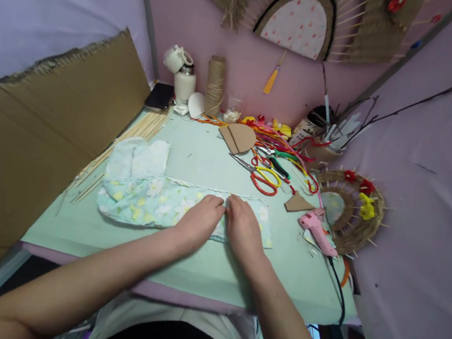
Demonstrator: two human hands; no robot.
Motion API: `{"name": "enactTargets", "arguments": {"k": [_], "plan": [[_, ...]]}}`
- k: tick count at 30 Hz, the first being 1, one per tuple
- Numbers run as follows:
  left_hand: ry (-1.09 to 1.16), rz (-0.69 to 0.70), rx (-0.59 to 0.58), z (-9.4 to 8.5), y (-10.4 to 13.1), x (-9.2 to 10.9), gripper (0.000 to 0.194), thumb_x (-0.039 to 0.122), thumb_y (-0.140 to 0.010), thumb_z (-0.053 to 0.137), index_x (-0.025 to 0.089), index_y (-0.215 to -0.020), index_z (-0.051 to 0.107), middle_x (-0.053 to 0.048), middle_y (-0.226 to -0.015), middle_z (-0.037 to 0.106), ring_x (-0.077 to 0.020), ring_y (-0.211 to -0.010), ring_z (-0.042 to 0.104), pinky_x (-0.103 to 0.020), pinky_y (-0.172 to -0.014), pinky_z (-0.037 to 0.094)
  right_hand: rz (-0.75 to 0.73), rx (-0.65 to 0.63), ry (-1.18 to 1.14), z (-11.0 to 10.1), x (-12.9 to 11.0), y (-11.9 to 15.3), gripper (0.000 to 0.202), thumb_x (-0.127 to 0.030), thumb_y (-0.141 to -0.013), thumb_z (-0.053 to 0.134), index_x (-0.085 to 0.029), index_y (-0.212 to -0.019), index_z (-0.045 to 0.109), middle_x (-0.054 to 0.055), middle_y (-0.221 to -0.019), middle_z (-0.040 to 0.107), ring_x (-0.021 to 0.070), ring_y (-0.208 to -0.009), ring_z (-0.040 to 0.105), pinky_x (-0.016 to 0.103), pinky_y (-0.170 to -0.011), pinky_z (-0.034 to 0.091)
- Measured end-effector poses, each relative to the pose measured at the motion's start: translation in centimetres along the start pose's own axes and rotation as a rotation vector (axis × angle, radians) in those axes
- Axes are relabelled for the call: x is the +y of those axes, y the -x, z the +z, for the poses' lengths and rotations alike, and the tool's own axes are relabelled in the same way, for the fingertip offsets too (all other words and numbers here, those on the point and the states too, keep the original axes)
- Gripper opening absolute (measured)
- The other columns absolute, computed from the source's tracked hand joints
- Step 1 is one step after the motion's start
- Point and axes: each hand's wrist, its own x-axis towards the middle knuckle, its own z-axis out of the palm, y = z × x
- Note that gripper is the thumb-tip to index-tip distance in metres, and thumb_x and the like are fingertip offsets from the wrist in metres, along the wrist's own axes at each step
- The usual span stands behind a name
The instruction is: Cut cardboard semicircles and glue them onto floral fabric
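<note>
A strip of mint-green floral fabric (154, 201) lies across the table, with its paler underside (139, 158) folded up at the left end. My left hand (201, 219) rests on the right half of this strip, its fingers bent and pinched at the cloth. Close beside it, my right hand (243, 228) is closed on the same fabric, fingertips almost touching those of the left. The fingers partly hide the cloth between them.
Scissors with red and yellow handles (264, 178), green-handled pliers (279, 167) and a cardboard half-round (239, 137) lie beyond the hands. A pink glue gun (316, 231) with a cord sits at right. Thin sticks (130, 133) and a large cardboard sheet (55, 128) are at left.
</note>
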Motion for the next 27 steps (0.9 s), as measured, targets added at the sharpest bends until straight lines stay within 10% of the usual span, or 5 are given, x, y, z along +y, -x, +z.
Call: {"name": "enactTargets", "arguments": {"k": [8, 15, 19, 27], "plan": [[-0.020, -0.116, 0.012, 2.0, 1.8, -4.5, 0.063, 0.055, -0.091, 0.044, 0.020, -0.143, 0.039, -0.014, -0.155, 0.030, -0.0362, -0.143, 0.019, -0.057, -0.114, 0.017, 0.016, -0.076, 0.138, 1.5, 0.8, 1.0, 0.058, -0.040, -0.097, 0.032, -0.012, -0.148, 0.032, 0.009, -0.156, 0.029, 0.0223, -0.145, 0.021, 0.044, -0.116, 0.018], [0.042, -0.344, 0.085, -1.1, 0.9, -10.0, 0.039, 0.033, -0.091, 0.047, 0.014, -0.124, 0.053, -0.015, -0.123, 0.060, -0.0282, -0.117, 0.052, -0.041, -0.097, 0.041, 0.046, -0.102, 0.138, 1.4, 0.5, 0.8, 0.060, -0.041, -0.097, 0.032, -0.013, -0.149, 0.029, 0.007, -0.157, 0.025, 0.0207, -0.146, 0.019, 0.042, -0.117, 0.014], [-0.033, -0.414, -0.031, -1.7, 0.7, -10.8, 0.021, 0.033, -0.088, 0.051, 0.018, -0.095, 0.063, -0.011, -0.102, 0.066, -0.0304, -0.104, 0.056, -0.041, -0.086, 0.043, 0.059, -0.115, 0.120, 1.5, 0.7, 0.8, 0.060, -0.041, -0.097, 0.033, -0.013, -0.150, 0.029, 0.008, -0.157, 0.024, 0.0211, -0.146, 0.018, 0.043, -0.117, 0.013], [-0.022, -0.382, -0.162, -2.1, -0.3, -11.7, 0.023, 0.033, -0.087, 0.051, 0.018, -0.099, 0.064, -0.010, -0.108, 0.066, -0.0268, -0.105, 0.057, -0.033, -0.082, 0.043, -0.046, -0.077, 0.086, -1.0, -1.9, -0.1, 0.052, -0.030, -0.091, 0.051, -0.010, -0.138, 0.046, 0.016, -0.149, 0.040, 0.0300, -0.141, 0.029, 0.050, -0.115, 0.019]]}}
